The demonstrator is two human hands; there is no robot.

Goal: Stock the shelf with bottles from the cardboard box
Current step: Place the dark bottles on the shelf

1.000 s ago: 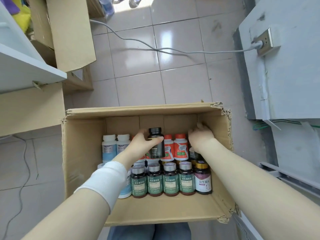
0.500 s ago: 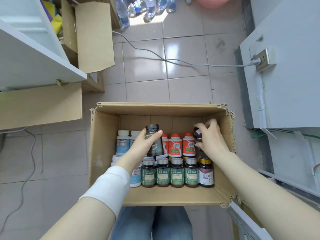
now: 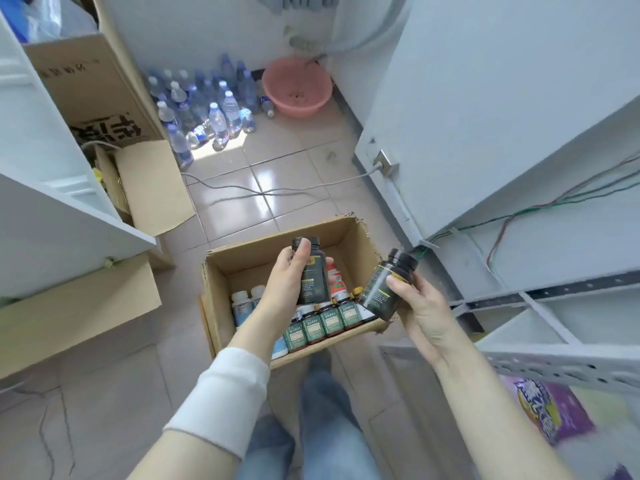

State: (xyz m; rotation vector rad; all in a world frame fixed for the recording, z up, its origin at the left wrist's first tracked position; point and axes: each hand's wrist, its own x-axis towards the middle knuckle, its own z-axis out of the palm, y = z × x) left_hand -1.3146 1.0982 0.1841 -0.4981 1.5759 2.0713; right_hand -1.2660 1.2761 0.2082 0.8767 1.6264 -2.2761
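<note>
The left hand (image 3: 285,284) grips the upright dark bottle (image 3: 312,277) and the right hand (image 3: 420,308) grips the tilted dark bottle (image 3: 384,289) — both up above the cardboard box (image 3: 215,299) on the floor, beside the shelf (image 3: 554,362).

Two dark bottles lifted clear; cardboard box (image 3: 215,289) open on the floor, part filled.
The left dark bottle (image 3: 311,277), black-capped, is near upright in the grip of the left hand (image 3: 285,284), above the box. The right dark bottle (image 3: 382,289), with a yellow band under its cap, tilts cap-up to the right in the right hand (image 3: 424,315), over the box's right rim. Inside stand green-labelled bottles (image 3: 313,329), white-capped blue bottles (image 3: 242,304) and a red-and-white bottle (image 3: 336,282). The grey metal shelf (image 3: 554,362) is at right.
</note>
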